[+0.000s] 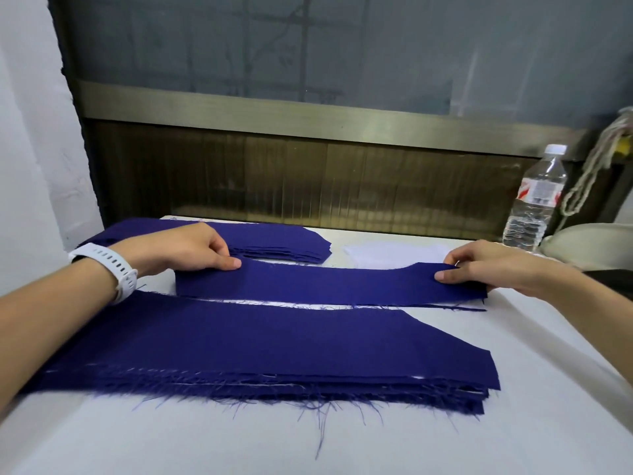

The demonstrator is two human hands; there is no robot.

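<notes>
The left hand (191, 248) pinches the left end and the right hand (486, 265) pinches the right end of a blue cloth strip (325, 282), which lies stretched flat on the white table (513, 423) between 2 piles of blue cloth, the near stack (257, 354) and the far stack (281, 241).

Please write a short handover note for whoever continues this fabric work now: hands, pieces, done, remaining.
Left hand pinches the blue strip at its left end; right hand pinches its right end.
The strip lies on the table, between the near stack and the far stack.
Done: strip lies apart from both stacks.
Left: probably lay it on one stack; which one is unclear.
</notes>
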